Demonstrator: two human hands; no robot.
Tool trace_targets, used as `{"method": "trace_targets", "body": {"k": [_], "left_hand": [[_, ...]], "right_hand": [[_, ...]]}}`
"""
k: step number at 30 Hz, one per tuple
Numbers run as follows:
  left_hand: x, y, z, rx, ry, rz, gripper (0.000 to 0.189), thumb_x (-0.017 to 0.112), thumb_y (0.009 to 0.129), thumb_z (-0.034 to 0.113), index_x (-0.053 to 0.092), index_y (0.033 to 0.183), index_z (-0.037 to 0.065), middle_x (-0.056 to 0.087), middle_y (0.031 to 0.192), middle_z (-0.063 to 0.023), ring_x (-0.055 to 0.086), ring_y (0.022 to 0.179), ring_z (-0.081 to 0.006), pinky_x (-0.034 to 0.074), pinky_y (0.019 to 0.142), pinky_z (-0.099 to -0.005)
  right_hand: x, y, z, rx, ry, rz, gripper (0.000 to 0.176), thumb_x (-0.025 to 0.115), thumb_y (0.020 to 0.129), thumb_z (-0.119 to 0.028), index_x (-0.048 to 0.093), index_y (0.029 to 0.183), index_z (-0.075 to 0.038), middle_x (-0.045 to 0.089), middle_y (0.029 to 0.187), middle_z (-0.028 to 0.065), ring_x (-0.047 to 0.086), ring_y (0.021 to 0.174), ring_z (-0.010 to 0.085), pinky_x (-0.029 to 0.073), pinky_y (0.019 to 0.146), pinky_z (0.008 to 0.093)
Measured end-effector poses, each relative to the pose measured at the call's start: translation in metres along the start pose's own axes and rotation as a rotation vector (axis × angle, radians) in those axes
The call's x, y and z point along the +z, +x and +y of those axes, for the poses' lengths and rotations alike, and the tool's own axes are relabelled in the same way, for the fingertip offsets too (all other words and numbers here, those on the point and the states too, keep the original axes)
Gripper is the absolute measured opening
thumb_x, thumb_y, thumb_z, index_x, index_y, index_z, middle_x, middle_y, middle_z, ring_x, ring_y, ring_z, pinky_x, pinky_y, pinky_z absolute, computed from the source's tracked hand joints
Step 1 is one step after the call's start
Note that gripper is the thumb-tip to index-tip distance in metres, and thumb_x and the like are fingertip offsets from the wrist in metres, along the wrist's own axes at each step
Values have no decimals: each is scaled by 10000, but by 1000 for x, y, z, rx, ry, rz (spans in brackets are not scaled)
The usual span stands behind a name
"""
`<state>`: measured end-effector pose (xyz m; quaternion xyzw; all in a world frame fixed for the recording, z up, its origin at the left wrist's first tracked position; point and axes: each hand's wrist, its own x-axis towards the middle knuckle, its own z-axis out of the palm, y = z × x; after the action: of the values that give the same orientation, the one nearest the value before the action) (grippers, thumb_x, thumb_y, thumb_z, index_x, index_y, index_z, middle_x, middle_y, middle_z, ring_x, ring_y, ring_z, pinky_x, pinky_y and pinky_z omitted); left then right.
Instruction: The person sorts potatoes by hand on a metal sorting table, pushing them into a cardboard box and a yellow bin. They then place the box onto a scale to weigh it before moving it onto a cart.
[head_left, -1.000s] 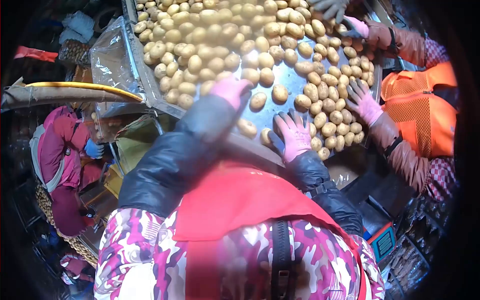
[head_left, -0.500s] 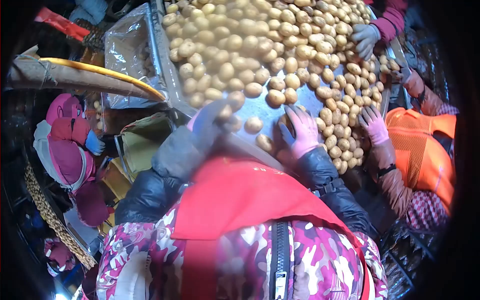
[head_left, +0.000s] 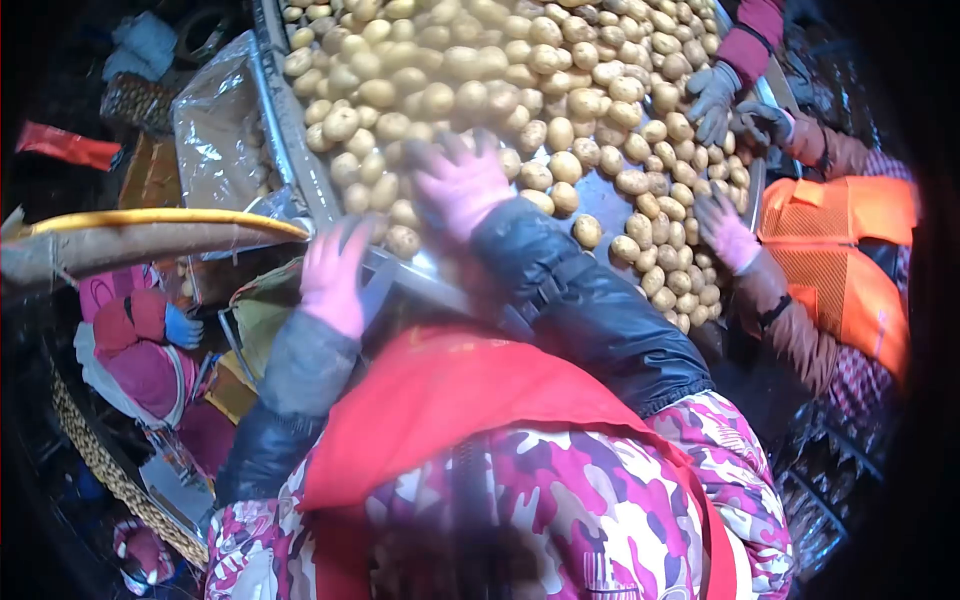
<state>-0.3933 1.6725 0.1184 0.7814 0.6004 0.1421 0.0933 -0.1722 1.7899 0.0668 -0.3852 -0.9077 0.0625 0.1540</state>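
Left gloved hand: fingers spread, just beside the metal table
Right gloved hand: blurred, spread wide among the potatoes
Potatoes: heaped across the table, thick at the far end
Co-worker's hand: at the heap's right edge

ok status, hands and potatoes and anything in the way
Left hand open by table edge; right hand blurred, spread over potatoes. Potatoes loose, piled. Co-workers' hands off to the right, apart.

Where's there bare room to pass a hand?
Metal tabletop shows bare in a narrow patch right of the right hand, between a few loose potatoes and the packed cluster at the right edge. The far side is crowded.
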Motion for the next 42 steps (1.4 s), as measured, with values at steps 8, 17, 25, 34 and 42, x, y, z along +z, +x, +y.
{"method": "trace_targets", "body": {"k": [8,17,25,34,42], "left_hand": [[96,85,51,15,281,-146,967,818,725,492,432,1543,149,354,1560,-274,284,1458,-532,308,1129,-668],[90,154,124,644,-165,-191,549,723,787,164,597,1321,135,578,1246,-204,566,1187,-416,469,996,-526],[95,218,79,249,325,39,761,719,837,578,538,1485,223,433,1576,-100,242,1494,-496,251,1151,-713],[76,77,90,248,-58,-335,565,785,798,309,658,1330,170,412,1541,-243,470,1336,-485,438,1069,-563],[48,86,63,497,-240,-265,477,752,854,154,648,1314,83,606,1363,-235,628,1159,-454,520,989,-498]], "right_hand": [[-36,-160,50,324,-130,-13,625,737,808,-431,599,1359,-172,545,1427,151,422,1421,374,321,1154,599],[-74,-251,89,634,-66,-6,644,736,893,-411,568,1433,-103,527,1490,194,487,1365,428,353,1161,552],[-63,-122,190,858,18,145,821,609,939,-600,418,1566,-107,435,1562,261,421,1456,384,319,1205,522],[-54,-157,79,246,343,-90,429,690,879,-399,685,1260,-202,560,1436,178,505,1366,375,356,1132,621],[-67,-132,156,759,36,191,656,681,922,-477,540,1478,-161,502,1508,217,530,1318,401,446,1063,538]]}}
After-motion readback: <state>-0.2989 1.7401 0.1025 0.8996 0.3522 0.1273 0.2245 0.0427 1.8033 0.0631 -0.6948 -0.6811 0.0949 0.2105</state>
